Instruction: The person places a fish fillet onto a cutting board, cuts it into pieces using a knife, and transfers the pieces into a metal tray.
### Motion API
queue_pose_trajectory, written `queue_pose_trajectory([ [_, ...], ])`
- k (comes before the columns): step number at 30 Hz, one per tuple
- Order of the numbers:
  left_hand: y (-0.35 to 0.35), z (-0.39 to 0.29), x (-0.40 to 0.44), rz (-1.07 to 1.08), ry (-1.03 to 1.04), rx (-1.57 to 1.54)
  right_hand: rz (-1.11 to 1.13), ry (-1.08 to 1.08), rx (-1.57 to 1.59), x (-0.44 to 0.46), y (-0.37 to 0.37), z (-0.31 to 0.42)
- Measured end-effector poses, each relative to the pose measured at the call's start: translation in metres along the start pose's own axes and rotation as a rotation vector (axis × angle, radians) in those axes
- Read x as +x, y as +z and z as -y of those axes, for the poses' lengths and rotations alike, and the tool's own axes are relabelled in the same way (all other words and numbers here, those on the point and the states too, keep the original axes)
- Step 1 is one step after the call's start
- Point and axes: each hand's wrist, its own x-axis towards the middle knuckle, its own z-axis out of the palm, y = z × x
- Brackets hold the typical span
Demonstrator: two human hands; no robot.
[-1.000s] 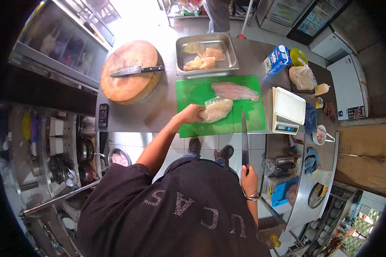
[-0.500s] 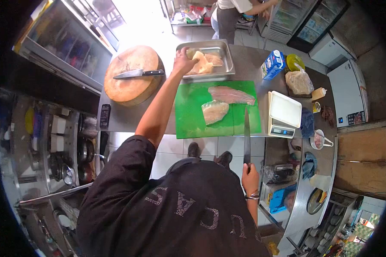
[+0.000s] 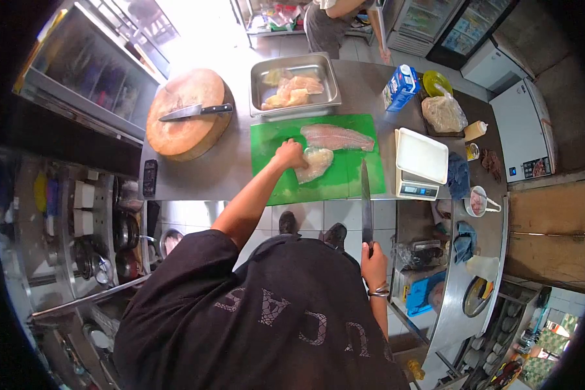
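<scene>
My left hand (image 3: 290, 155) is at the left edge of the smaller fish fillet piece (image 3: 316, 165), fingers apart and thumb beside the flesh. That piece lies on a green cutting board (image 3: 276, 185). Behind it on the board rests a longer fish fillet (image 3: 338, 137). In my right hand (image 3: 374, 265) is a long-bladed knife (image 3: 366, 205), gripped by its dark handle with the blade pointing away over the board's right part. A steel tray (image 3: 335, 97) holding pale fillets (image 3: 296, 91) stands just beyond the board.
On the left, a second knife (image 3: 195, 112) lies across a round wooden chopping block (image 3: 175, 140), near a black phone-like device (image 3: 150, 177). To the right are a digital scale (image 3: 421, 159), a milk carton (image 3: 402, 88) and a plastic bag (image 3: 444, 114). Another person (image 3: 325, 29) stands beyond the table.
My left hand has left the steel tray and come down to the smaller fillet piece. My right hand keeps hold of the knife. The other person has bent lower.
</scene>
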Motion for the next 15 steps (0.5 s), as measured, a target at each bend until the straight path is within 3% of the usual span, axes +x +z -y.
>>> queue_pose_trajectory([
  [5, -0.008, -0.008, -0.001, 0.043, 0.118, -0.134, 0.008, -0.036, -0.005, 0.007, -0.001, 0.009],
  [8, -0.002, -0.012, -0.017, -0.08, 0.127, -0.383, 0.017, -0.029, 0.021, 0.008, -0.003, 0.01],
  [10, 0.006, -0.011, -0.024, -0.099, 0.093, -0.77, 0.009, -0.048, 0.026, 0.011, -0.002, 0.009],
  [11, 0.009, -0.011, -0.028, -0.101, 0.093, -0.77, 0.01, -0.05, 0.026, 0.012, -0.002, 0.008],
  [13, 0.016, -0.01, -0.032, 0.113, -0.021, -1.324, 0.039, -0.031, 0.036, 0.015, -0.004, 0.011],
  [15, 0.025, -0.013, -0.031, 0.126, 0.002, -1.46, 0.041, -0.047, 0.031, 0.018, -0.003, 0.009],
])
